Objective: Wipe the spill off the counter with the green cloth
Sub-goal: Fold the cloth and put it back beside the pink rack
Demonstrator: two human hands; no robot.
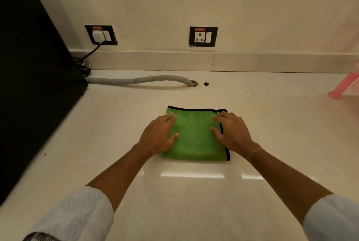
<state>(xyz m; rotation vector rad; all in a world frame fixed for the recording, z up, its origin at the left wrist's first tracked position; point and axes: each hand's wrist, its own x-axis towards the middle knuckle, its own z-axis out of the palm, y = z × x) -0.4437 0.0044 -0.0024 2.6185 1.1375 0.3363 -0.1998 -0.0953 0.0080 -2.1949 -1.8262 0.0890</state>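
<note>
Cream stone filled the head view: a glossy tabletop (108, 124) ran back to a low upstand and a pale wall. Two socket plates were set in that wall, one (101, 35) at upper left with a plug and black cord in it, the other (203, 36) near centre and unused. A black appliance (29, 65) took up the left edge, and from it a grey ribbed hose (136, 80) was led across to a hole in the tabletop. A blurred pink object (343, 85) was seen at the right edge.

The green cloth (194, 137), folded square and edged in black, lay flat at the middle of the frame. The left hand (157, 135) was laid on its left side and the right hand (231, 132) on its right side, fingers (172, 117) spread apart and pressed flat on the pile, not clamped on it. No spill could be made out on the bare stone; whether any lay under the cloth could not be told.

The step was judged to be pressing or squaring the cloth. Next, a firm downward push and a steady sweep would be called for.
</note>
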